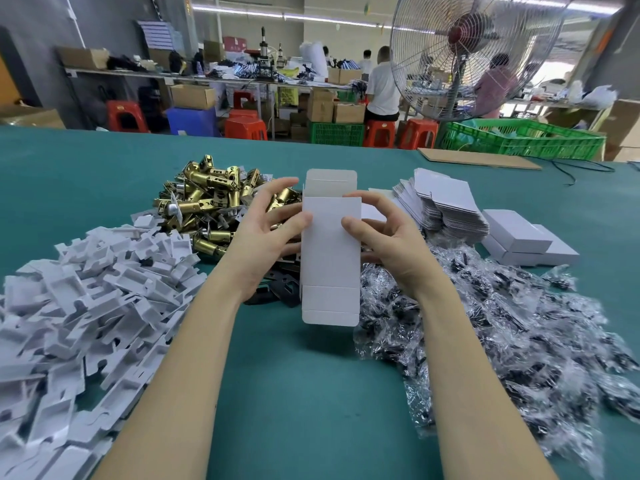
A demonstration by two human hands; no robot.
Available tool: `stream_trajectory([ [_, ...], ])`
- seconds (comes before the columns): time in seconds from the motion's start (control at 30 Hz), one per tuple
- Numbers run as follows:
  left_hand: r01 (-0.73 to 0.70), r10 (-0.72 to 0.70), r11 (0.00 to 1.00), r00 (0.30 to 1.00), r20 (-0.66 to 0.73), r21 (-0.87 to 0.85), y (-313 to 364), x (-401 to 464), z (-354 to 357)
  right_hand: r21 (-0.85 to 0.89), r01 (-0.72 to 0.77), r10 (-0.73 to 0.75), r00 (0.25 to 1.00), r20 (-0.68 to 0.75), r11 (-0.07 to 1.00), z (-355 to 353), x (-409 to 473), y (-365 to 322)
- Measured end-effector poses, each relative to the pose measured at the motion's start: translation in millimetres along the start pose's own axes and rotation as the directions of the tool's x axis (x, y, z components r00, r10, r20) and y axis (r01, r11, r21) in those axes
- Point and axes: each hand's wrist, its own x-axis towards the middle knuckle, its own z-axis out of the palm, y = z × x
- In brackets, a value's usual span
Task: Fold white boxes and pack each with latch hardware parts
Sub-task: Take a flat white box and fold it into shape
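While both of my hands are raised over the green worktop (pixel 311 393), a half-folded white box (pixel 330 258) stands between them, long axis running away from me, its far flap (pixel 331 181) open and upright and its near flap hanging toward me. My left hand (pixel 266 237) is the grip on the box's left edge: thumb curled onto the front panel, fingers wrapped behind. My right hand (pixel 384 237) takes the right edge the same way, thumb pressing on the front face and the fingers curved round the upper corner. So the box sits squarely between the two palms, held clear of the worktop surface.

Behind the left hand lies a heap of brass latch parts (pixel 211 199). To my left spreads a pile of white cardboard inserts (pixel 86 289). To my right, clear bags of dark screws (pixel 502 323) are heaped in a loose drift, touching the underside of my right forearm. Beyond them a stack of flat box blanks (pixel 443 202) leans, and just beside it lie finished closed boxes (pixel 523 237). Dark flat plates (pixel 280 289) peek out under the box.
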Motion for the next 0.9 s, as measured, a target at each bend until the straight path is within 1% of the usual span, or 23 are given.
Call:
stream_trajectory([
  [0.1,-0.031,0.034,0.995,0.999,-0.027,0.093,3,0,3,0.002,-0.022,0.022,0.999,0.041,1.0,-2,0,-2],
  [0.27,-0.016,0.021,0.992,0.999,-0.041,0.123,3,-1,2,-0.021,-0.036,0.038,0.998,0.056,0.999,-4,0,-2],
  [0.4,-0.013,0.02,0.988,0.999,-0.05,0.151,5,-2,-2,-0.036,-0.097,0.102,0.984,0.148,0.995,-11,-2,-3],
  [0.47,-0.008,0.014,0.989,0.999,-0.042,0.146,5,-2,-2,-0.038,-0.107,0.111,0.981,0.157,0.994,-14,-2,-3],
  [0.6,0.004,-0.002,0.993,1.0,-0.016,0.115,6,-3,1,-0.039,-0.091,0.095,0.989,0.117,0.995,-16,-1,1],
  [0.9,0.0,0.001,0.998,1.0,-0.025,0.063,6,-4,2,-0.013,-0.06,0.061,0.989,0.137,0.998,-14,0,4],
])
